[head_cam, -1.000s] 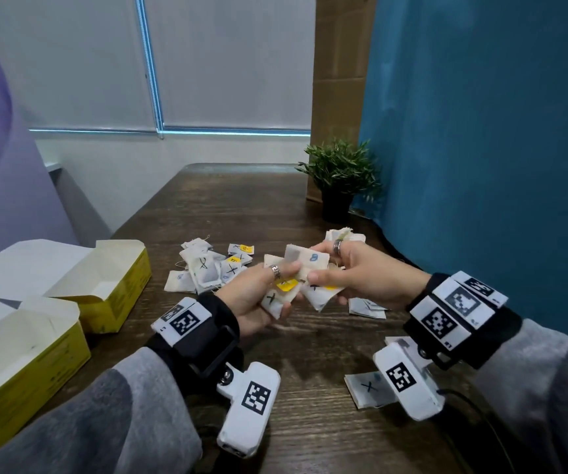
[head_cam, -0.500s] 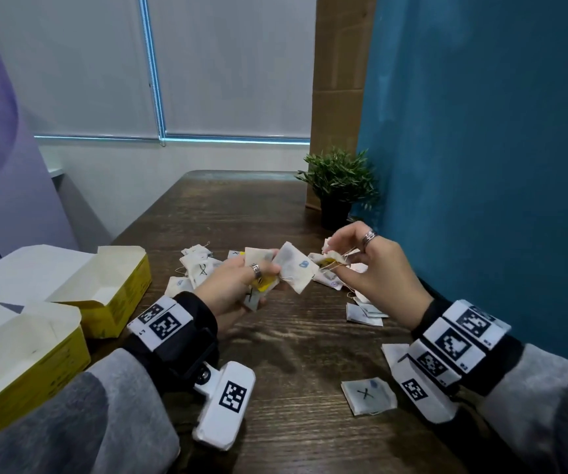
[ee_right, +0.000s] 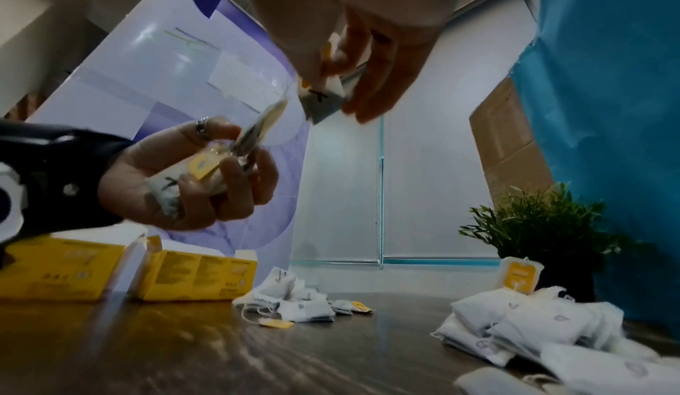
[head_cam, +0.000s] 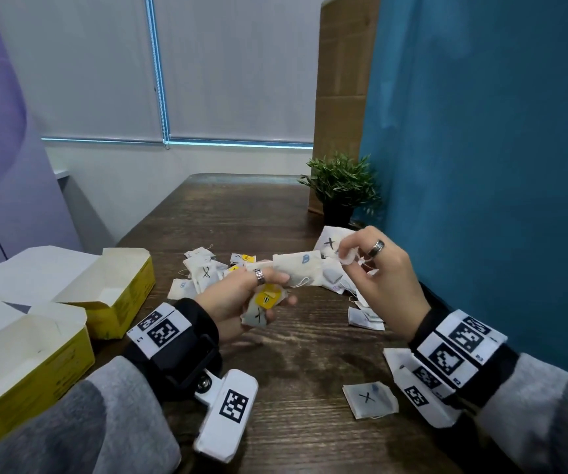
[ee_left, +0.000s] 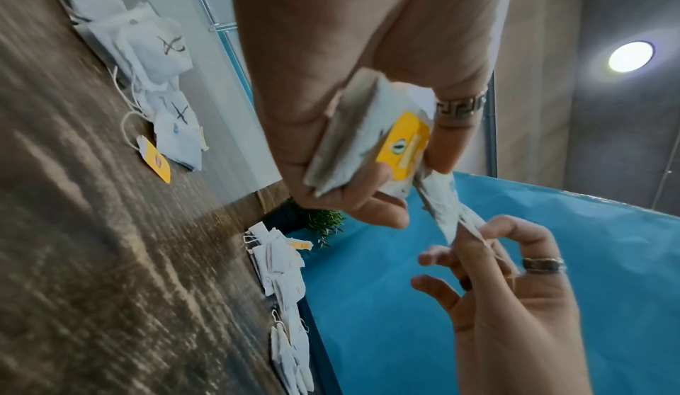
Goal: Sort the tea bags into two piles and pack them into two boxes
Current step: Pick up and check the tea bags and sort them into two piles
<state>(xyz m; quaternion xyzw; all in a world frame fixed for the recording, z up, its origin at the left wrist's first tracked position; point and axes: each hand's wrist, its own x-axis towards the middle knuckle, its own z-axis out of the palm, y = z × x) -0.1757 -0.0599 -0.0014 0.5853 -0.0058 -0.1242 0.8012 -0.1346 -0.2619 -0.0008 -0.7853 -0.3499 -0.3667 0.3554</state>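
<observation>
**Both hands hold tea bags over the desk**

Head view: two hands are raised above the dark wood-grain desk (head_cam: 286, 340). The left hand (head_cam: 238, 295) curls its fingers round a small bunch of tea bags (head_cam: 265, 302), soft white paper pouches, one with a black X and a square yellow tag; the exact count in the bunch cannot be told. Its grip is closed on them. One more pouch, the blue-marked bag (head_cam: 299, 272), stretches from that grip toward the right hand (head_cam: 383, 285), whose thumb and forefinger pinch a crumpled white corner while the other fingers hang loosely bent. Each hand wears one ring. Left of the left grip stand two open yellow boxes (head_cam: 118, 299) of cardboard with pale insides. Beyond the left grip lies one loose pile (head_cam: 204, 271); beyond and below the right grip lies a second pile (head_cam: 330, 278). Nearer the person than the right grip, a single flat bag marked X (head_cam: 369, 400) lies alone. A potted plant (head_cam: 340, 186) stands past the right grip.

Left wrist view: the left hand (ee_left: 368, 87) clamps the folded bunch (ee_left: 371, 142) between thumb and fingers, yellow tag outward. The right hand (ee_left: 515, 291) nips a thin paper edge below it.

Right wrist view: the right hand (ee_right: 364, 41) pinches an X-marked pouch from above; the left hand (ee_right: 191, 174) grips its bunch. Both piles rest on the desk below.
</observation>
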